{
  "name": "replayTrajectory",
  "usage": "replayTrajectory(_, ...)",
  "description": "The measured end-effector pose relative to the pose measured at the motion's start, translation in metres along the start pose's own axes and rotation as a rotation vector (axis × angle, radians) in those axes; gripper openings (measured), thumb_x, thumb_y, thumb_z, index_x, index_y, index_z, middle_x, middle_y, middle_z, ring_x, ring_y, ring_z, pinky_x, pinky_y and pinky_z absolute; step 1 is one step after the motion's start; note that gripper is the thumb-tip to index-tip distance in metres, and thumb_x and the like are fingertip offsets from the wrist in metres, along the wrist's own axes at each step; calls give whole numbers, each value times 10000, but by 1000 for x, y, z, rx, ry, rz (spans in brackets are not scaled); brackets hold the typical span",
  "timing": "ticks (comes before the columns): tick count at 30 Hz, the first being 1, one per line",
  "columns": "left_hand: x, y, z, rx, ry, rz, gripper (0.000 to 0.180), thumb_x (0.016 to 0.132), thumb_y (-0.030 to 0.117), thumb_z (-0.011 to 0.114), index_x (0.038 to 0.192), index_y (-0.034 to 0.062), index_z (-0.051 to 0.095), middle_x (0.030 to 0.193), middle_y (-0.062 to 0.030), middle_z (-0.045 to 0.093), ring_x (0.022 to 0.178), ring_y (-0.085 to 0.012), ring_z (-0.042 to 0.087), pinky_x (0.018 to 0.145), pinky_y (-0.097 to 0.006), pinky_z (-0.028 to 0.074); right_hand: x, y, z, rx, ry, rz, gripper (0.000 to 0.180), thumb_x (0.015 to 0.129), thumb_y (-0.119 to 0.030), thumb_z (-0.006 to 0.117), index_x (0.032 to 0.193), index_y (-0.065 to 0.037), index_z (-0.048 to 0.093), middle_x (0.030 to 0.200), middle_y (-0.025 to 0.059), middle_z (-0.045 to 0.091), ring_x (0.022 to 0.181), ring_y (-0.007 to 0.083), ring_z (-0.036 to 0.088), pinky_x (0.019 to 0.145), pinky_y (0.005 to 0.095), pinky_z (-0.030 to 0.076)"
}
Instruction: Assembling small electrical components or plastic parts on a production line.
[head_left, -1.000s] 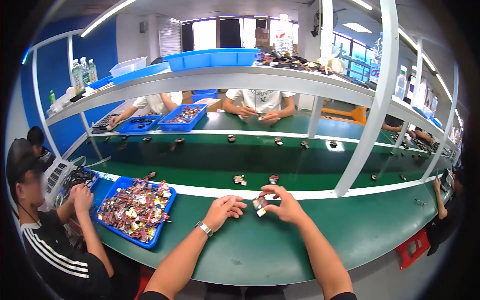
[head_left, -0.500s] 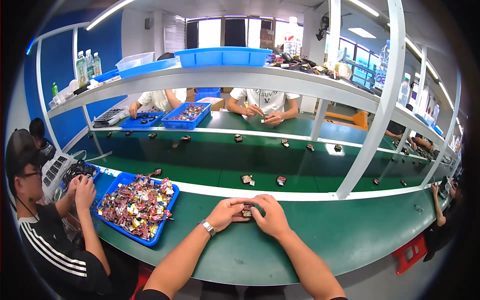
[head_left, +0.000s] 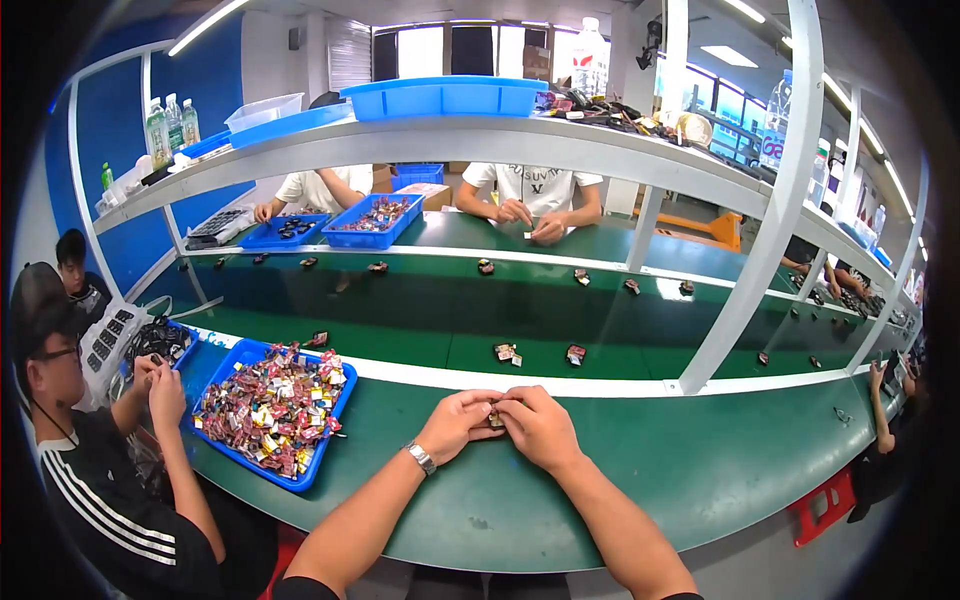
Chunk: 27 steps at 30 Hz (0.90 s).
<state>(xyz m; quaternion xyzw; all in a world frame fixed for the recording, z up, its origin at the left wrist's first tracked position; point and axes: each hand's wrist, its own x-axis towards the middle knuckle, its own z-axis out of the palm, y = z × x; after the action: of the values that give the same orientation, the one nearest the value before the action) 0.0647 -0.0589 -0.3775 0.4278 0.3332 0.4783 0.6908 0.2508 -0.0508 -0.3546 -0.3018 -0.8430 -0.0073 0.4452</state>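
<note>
To our left on the green surface (head_left: 700, 470) sits a blue bin (head_left: 232, 452) of mixed small parts, and two loose parts (head_left: 540, 353) lie on the belt just beyond our hands. Our left hand (head_left: 455, 423) and right hand (head_left: 540, 428) meet, fingers curled tight around a small dark part (head_left: 495, 420) pinched between them above the surface. It is mostly hidden, so we cannot tell which way it points.

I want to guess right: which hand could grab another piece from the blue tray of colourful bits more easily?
Probably the left hand. Both hands pinch a small part together, but the blue tray lies on the person's left, just beyond that wrist. The right hand would have to cross over.
</note>
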Motion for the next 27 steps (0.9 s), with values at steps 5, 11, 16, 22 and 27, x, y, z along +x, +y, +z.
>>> replayTrajectory(5, 1, -1, 0, -6, 6, -12, 305, 1005, 93, 497, 1287, -20, 519, 1202, -126, 604, 1073, -209, 629, 948, -369, 551, -4, 1, 5, -96, -34, -10, 140, 773, -84, 697, 911, -90, 671, 974, 23, 629, 855, 227, 612, 714, 346, 548)
replayTrajectory(11, -3, 3, 0, -43, 16, -21, 300, 1007, 89, 484, 1289, -7, 521, 1186, -115, 601, 1080, -209, 619, 962, -385, 542, -1, 0, -4, -25, -18, -67, 161, 748, -74, 703, 904, -91, 668, 982, 21, 633, 874, 224, 616, 726, 346, 541)
replayTrajectory(16, 0, 1, 1, -28, 26, -15, 304, 1007, 87, 486, 1295, -2, 519, 1192, -114, 598, 1067, -204, 620, 944, -373, 546, 1, -1, -9, 7, -67, -81, 181, 731, -60, 715, 904, -87, 668, 983, 28, 628, 914, 231, 608, 746, 366, 529)
replayTrajectory(22, -2, 0, 1, 35, 11, 21, 296, 1005, 92, 495, 1280, -6, 541, 1166, -104, 613, 1028, -182, 639, 915, -341, 560, 2, 2, -15, -13, -142, -24, 192, 737, -64, 719, 917, -92, 659, 1080, 50, 591, 994, 258, 585, 801, 381, 515)
replayTrajectory(27, -1, -3, 4, 103, 9, 18, 291, 1000, 83, 502, 1272, -11, 548, 1161, -99, 621, 1035, -179, 642, 911, -335, 565, 1, 5, -17, 23, -257, 3, 157, 756, -82, 728, 896, -92, 659, 1152, 64, 574, 1103, 281, 547, 898, 402, 484)
